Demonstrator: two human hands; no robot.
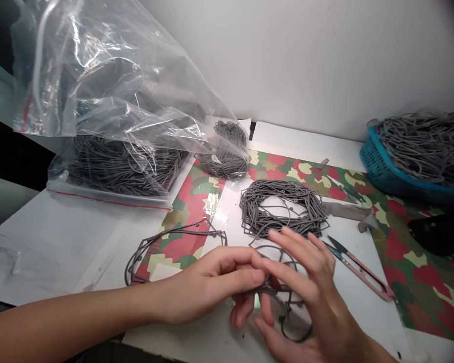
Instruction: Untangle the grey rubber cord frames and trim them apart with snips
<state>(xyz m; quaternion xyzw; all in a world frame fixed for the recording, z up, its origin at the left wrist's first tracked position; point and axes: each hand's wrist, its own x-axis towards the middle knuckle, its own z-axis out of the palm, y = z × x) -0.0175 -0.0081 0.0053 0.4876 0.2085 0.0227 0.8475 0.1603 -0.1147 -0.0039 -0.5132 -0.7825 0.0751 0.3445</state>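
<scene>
My left hand (227, 277) is closed, thumb pressed against the fingers, on thin dark grey rubber gaskets (297, 327) whose loops hang out below and to the right. Part of the gaskets is hidden behind the fingers. My right hand (318, 287) faces it with fingers stretched and apart, the index finger close to the left fingertips; whether it touches the gaskets I cannot tell. Just beyond the hands lies a ring-shaped heap of similar gaskets (283, 229). A few loose gaskets (177, 231) lie left of my left hand.
Pink-handled thread snips (366, 277) lie to the right, by a grey strip (348, 210). A clear zip bag (109, 194) full of gaskets stands at left, a smaller bagged bunch (229, 151) behind. A blue basket (378, 164) heaped with gaskets stands at right. Camouflage-patterned sheet (419, 282) covers the table.
</scene>
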